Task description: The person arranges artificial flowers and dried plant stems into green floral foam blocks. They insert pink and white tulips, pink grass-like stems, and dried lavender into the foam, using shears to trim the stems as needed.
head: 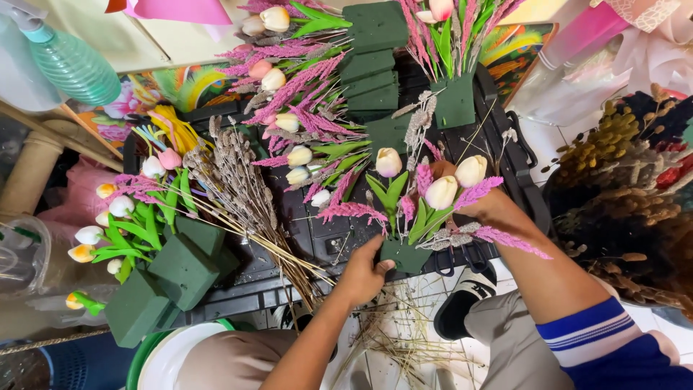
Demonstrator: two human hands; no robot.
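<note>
The person is building a small flower arrangement on a green foam block (406, 255), which is sitting on the near edge of a black crate (325, 238). The left hand (367, 271) is gripping the block's lower left corner, fingers curled around it. The right hand (473, 198) is reaching in above the block, closed among the cream tulips (442, 191) and pink plumes (476, 191) already standing in it. Left of the block, bare foam blocks (180, 271) and dried stems (245, 195) are waiting; beyond it, finished arrangements (451, 43) are standing, so several pieces appear done and more remain
</note>
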